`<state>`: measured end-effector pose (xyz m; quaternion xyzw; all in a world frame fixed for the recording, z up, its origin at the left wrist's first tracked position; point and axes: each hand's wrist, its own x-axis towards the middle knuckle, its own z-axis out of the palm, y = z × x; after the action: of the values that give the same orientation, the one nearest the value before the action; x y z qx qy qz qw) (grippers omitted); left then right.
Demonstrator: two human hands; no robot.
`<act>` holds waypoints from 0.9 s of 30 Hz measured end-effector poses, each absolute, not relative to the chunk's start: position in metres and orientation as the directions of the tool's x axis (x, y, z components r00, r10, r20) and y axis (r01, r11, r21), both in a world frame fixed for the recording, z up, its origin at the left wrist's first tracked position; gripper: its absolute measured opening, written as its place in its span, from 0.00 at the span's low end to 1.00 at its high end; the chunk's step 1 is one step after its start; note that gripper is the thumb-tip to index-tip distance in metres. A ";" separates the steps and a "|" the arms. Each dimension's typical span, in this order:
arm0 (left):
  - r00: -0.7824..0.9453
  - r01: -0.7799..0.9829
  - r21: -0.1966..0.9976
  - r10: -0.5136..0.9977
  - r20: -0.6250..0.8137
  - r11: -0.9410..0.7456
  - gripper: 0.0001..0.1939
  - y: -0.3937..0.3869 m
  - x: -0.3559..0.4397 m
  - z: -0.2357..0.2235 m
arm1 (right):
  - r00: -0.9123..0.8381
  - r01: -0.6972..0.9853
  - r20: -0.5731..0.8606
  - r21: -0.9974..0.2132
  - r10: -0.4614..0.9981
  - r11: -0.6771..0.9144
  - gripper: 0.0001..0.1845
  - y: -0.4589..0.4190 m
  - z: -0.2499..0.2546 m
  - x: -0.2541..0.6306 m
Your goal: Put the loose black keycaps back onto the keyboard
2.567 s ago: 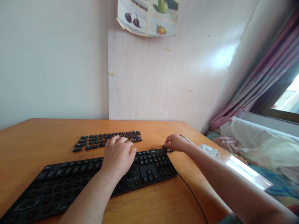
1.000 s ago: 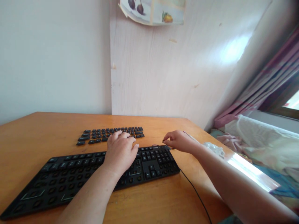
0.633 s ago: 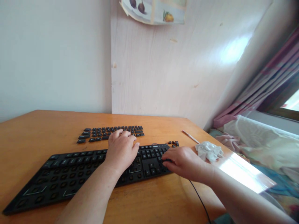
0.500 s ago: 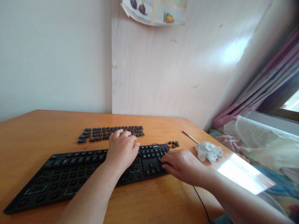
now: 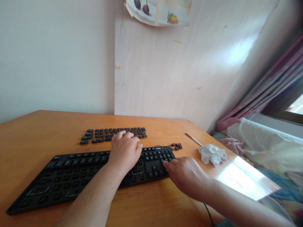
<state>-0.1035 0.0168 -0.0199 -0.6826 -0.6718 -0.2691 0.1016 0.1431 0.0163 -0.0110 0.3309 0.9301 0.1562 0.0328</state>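
Note:
A black keyboard point(image 5: 56, 171) lies slanted across the wooden desk. Many keycaps are off its left and middle part, leaving bare sockets, while its number pad still carries keys. My left hand point(image 5: 124, 148) rests palm down over the keyboard's back edge, fingers loosely stretched toward the loose keycaps point(image 5: 101, 135) laid in rows behind it. At the number pad's right side is my right hand point(image 5: 186, 173), its fingers drawn together in a pinch. Their tips are partly hidden, so what lies between them does not show.
Several small keycaps point(image 5: 176, 146) lie behind the number pad. To the right are a crumpled white tissue point(image 5: 212, 154) and a thin white stick point(image 5: 194, 139). A black cable point(image 5: 208, 215) runs off the front. Cloth and bedding point(image 5: 265, 142) stand beyond the desk's right edge.
My right hand has shifted down and slightly right, from over the number pad keys to its right edge. My left hand stays in place. The view has moved a little.

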 end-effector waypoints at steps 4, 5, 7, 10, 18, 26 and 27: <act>-0.043 0.975 0.209 0.858 0.511 -0.075 0.13 0.016 -0.103 -0.019 | -0.769 0.575 -0.006 0.432 0.640 0.695 0.30 0.004 -0.020 0.144; -0.043 0.975 0.208 0.858 0.512 -0.076 0.14 0.016 -0.103 -0.019 | -0.758 0.574 -0.028 0.447 0.652 0.686 0.32 0.001 -0.021 0.143; -0.041 0.975 0.208 0.859 0.510 -0.077 0.14 0.016 -0.102 -0.019 | -0.728 0.583 -0.065 0.464 0.683 0.666 0.34 -0.004 -0.022 0.140; -0.041 0.976 0.204 0.860 0.509 -0.074 0.14 0.016 -0.102 -0.019 | -0.705 0.590 -0.104 0.464 0.702 0.661 0.34 -0.007 -0.022 0.135; -0.038 0.980 0.187 0.863 0.503 -0.066 0.14 0.016 -0.102 -0.019 | -0.685 0.698 0.003 0.289 0.728 0.655 0.26 -0.004 -0.004 0.143; -0.043 0.980 0.191 0.865 0.500 -0.061 0.14 0.016 -0.102 -0.020 | -0.689 0.720 0.022 0.141 0.725 0.680 0.23 -0.010 -0.004 0.148; -0.042 0.980 0.190 0.865 0.501 -0.062 0.14 0.016 -0.102 -0.020 | -0.685 0.725 0.028 0.126 0.728 0.677 0.23 -0.010 -0.004 0.148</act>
<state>-0.1019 0.0162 -0.0202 -0.6827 -0.6754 -0.2548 0.1131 0.1485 -0.0101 -0.0044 0.3968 0.9156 0.0636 0.0122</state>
